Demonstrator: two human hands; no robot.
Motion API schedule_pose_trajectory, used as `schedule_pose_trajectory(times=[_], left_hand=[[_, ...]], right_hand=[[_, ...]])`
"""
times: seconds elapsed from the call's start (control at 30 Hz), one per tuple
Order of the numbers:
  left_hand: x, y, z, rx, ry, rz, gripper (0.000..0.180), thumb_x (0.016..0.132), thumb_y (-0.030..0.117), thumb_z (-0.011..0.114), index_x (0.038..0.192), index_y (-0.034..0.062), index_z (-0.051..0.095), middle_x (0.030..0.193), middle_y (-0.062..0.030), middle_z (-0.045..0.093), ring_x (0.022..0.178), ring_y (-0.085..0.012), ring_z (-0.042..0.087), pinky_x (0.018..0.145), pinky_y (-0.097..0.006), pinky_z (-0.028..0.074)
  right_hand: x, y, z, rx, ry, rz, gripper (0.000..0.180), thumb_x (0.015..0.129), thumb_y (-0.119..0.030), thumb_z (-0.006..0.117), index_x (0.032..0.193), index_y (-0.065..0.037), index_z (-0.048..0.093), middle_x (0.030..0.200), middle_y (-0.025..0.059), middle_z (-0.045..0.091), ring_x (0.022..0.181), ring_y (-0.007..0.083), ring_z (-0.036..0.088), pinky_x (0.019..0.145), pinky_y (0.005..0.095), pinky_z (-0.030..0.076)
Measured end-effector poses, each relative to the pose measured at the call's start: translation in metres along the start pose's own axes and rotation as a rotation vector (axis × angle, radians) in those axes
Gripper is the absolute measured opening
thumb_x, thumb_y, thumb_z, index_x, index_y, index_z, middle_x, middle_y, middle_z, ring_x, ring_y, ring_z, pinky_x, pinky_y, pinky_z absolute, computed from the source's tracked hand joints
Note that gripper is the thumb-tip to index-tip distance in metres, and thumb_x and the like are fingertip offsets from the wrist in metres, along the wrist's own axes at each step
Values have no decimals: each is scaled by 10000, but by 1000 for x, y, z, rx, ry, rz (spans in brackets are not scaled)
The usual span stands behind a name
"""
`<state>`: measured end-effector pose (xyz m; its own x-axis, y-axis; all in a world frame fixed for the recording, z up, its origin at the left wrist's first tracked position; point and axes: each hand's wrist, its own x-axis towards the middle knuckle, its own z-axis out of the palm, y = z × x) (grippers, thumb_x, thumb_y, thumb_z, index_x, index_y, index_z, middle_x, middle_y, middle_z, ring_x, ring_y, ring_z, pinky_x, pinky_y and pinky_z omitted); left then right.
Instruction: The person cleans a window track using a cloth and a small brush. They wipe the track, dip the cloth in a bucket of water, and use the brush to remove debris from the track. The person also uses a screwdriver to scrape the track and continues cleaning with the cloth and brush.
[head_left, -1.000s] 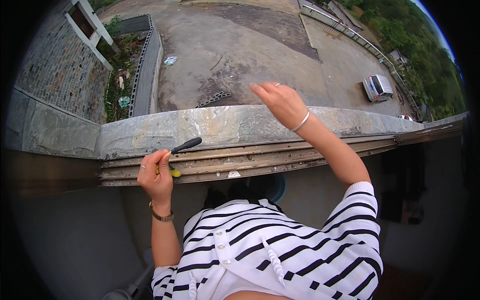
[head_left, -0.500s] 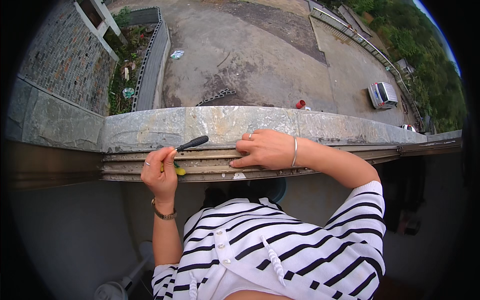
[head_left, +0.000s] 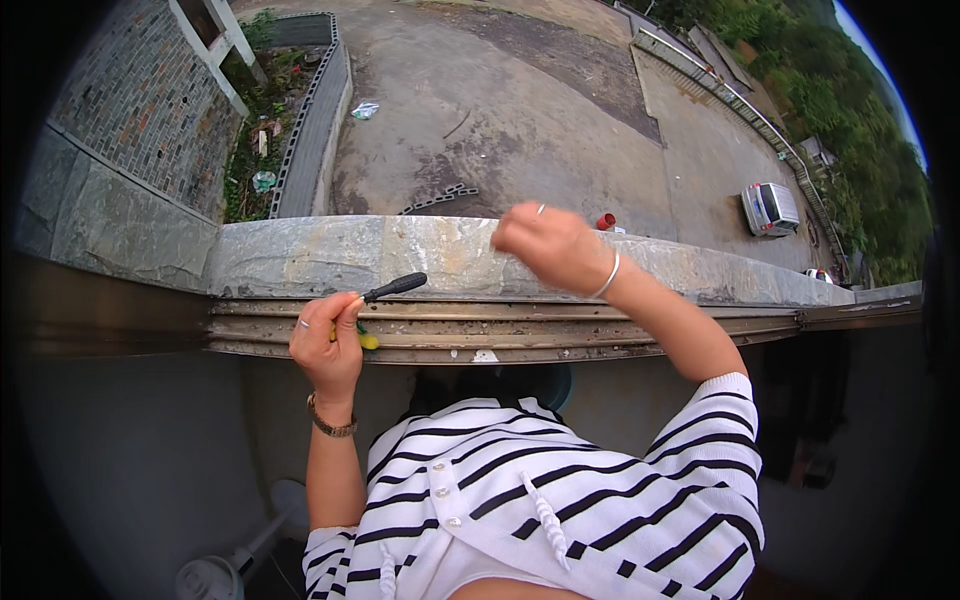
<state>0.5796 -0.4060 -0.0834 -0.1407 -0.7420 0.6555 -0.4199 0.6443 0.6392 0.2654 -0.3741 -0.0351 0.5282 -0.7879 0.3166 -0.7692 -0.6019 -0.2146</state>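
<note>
My left hand [head_left: 325,340] is closed, its thumb and fingertips pinching a screwdriver-like tool with a black handle [head_left: 398,286] that points up to the right. A small yellow and green piece [head_left: 368,340] shows just under those fingers; how it connects to the tool is hidden. Over the outer stone ledge, my right hand [head_left: 550,248] is raised, blurred by motion, with its fingers curled together. Whatever it may hold cannot be made out. Below both hands runs the metal window track [head_left: 560,328], its grooves specked with dark dirt and a white patch.
The rough stone ledge [head_left: 300,262] lies beyond the track, with a drop to a concrete yard [head_left: 540,130]. Down there are a silver van [head_left: 770,209], a red container [head_left: 606,221] and a low block wall [head_left: 312,130]. Behind the track, a blue tub [head_left: 562,386] shows partly.
My right hand has lifted off the track and moved away from me, over the stone ledge. My left hand keeps its grip, nearly in place. The view has shifted slightly.
</note>
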Motion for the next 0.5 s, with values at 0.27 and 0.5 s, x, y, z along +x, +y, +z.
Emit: schedule_pose_trajectory(times=[0.27, 0.5], left_hand=[[-1, -1, 0, 12, -4, 4, 77, 818, 19, 734, 869, 25, 676, 786, -86, 683, 698, -232, 655, 638, -301, 513], [0, 1, -1, 8, -15, 3, 72, 822, 20, 731, 869, 25, 676, 784, -88, 681, 695, -232, 655, 631, -298, 512]], right_hand=[[-5, -20, -21, 275, -268, -206, 370, 759, -92, 655, 1121, -170, 653, 973, 46, 583, 917, 246, 596, 743, 373, 508], [-13, -50, 16, -180, -278, -343, 78, 789, -188, 582, 787, -111, 596, 849, 28, 525, 852, 171, 574, 669, 302, 465]])
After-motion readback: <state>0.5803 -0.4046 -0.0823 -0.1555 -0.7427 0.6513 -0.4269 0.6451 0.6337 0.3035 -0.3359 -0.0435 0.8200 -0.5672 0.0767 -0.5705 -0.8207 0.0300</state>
